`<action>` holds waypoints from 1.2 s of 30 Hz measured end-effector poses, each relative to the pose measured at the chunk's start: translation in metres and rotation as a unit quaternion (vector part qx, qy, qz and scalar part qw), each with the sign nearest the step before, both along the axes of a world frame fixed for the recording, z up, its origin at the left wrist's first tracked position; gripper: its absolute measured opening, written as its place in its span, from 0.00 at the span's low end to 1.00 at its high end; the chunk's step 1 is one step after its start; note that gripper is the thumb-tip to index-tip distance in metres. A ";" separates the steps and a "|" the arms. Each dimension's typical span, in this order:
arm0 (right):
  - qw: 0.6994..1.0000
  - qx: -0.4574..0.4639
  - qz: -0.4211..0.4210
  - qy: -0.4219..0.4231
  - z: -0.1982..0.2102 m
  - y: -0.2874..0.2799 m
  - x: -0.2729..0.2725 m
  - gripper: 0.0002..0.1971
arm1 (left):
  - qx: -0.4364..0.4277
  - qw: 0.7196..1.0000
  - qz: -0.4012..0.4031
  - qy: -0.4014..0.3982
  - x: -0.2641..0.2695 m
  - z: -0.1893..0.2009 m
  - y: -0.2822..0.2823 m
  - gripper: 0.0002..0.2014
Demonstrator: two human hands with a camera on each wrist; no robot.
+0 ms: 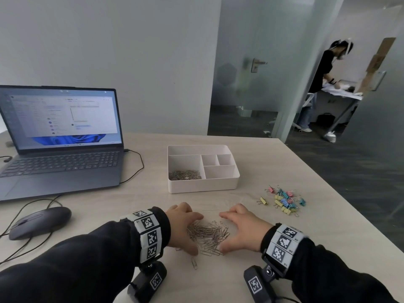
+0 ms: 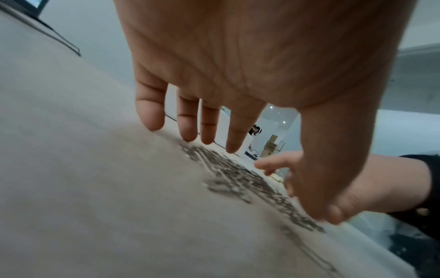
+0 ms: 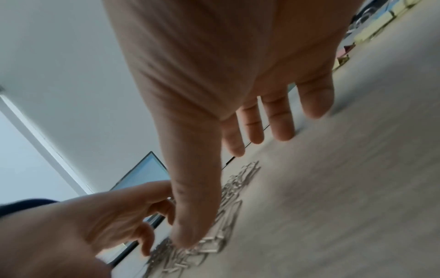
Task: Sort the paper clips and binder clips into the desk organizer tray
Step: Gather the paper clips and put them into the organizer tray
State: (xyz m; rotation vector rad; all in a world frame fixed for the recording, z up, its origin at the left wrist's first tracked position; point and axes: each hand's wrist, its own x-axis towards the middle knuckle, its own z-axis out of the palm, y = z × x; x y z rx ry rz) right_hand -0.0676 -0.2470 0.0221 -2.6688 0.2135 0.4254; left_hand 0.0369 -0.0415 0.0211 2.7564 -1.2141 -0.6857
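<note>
A loose pile of silver paper clips (image 1: 207, 235) lies on the desk near me, blurred in the left wrist view (image 2: 245, 184) and right wrist view (image 3: 223, 212). My left hand (image 1: 185, 226) cups the pile's left side with straight fingers on the desk; my right hand (image 1: 240, 230) cups its right side the same way. Neither holds anything. One stray clip (image 1: 194, 263) lies nearer me. The white organizer tray (image 1: 202, 186) stands beyond, with paper clips (image 1: 185, 174) in its front left compartment. Coloured binder clips (image 1: 284, 201) lie scattered to the right.
An open laptop (image 1: 59, 145) sits at the back left with its cable (image 1: 137, 165) trailing toward the tray. A dark mouse (image 1: 40, 221) lies at the left. The desk's right edge (image 1: 341, 193) runs diagonally. A person (image 1: 323, 84) works far behind glass.
</note>
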 end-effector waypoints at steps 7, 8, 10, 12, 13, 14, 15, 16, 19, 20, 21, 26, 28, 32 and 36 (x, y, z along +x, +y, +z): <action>0.998 -0.047 0.006 0.032 -0.002 0.010 0.002 0.60 | 0.072 0.997 -0.005 -0.013 0.002 0.010 0.005 0.57; 0.998 -0.047 0.003 0.029 -0.002 0.013 0.003 0.59 | 0.065 0.998 -0.002 -0.008 0.000 0.010 0.004 0.55; 0.998 -0.051 0.003 0.023 -0.002 0.017 0.005 0.57 | 0.049 0.999 0.005 -0.001 -0.002 0.012 0.001 0.51; 0.999 -0.049 0.008 0.017 -0.002 0.023 0.007 0.54 | 0.044 0.999 0.005 0.002 -0.005 0.012 0.000 0.51; 0.999 -0.045 0.008 0.013 -0.002 0.027 0.007 0.53 | 0.046 0.999 0.004 0.001 -0.006 0.012 -0.001 0.53; 0.999 -0.042 0.008 0.008 -0.002 0.030 0.007 0.50 | 0.050 0.999 0.002 -0.002 -0.009 0.012 -0.002 0.55; 0.999 -0.037 0.008 0.002 -0.001 0.032 0.008 0.47 | 0.055 0.998 0.000 -0.007 -0.011 0.011 -0.003 0.56; 0.999 -0.032 0.008 -0.002 0.000 0.035 0.009 0.44 | 0.059 0.998 -0.002 -0.015 -0.013 0.010 -0.004 0.56; 1.000 -0.015 0.011 -0.014 0.000 0.040 0.013 0.35 | 0.051 0.998 -0.003 -0.032 -0.018 0.009 -0.012 0.51; 1.000 -0.008 0.011 -0.020 -0.001 0.040 0.013 0.33 | 0.041 0.999 0.001 -0.033 -0.018 0.008 -0.014 0.48; 1.000 -0.002 0.008 -0.027 -0.003 0.040 0.014 0.32 | 0.031 0.999 0.006 -0.030 -0.018 0.009 -0.016 0.45; 0.998 0.003 0.001 -0.059 -0.011 0.036 0.019 0.27 | -0.014 0.999 0.035 -0.019 -0.009 0.006 -0.021 0.30; 0.997 0.005 0.001 -0.072 -0.014 0.036 0.022 0.23 | -0.028 0.999 0.043 -0.006 -0.005 0.004 -0.022 0.25; 0.996 0.011 -0.004 -0.088 -0.017 0.036 0.028 0.16 | -0.062 0.995 0.073 0.017 0.001 0.000 -0.023 0.18; 0.995 0.024 -0.013 -0.100 -0.020 0.036 0.032 0.12 | -0.097 0.990 0.098 0.036 0.009 -0.005 -0.023 0.12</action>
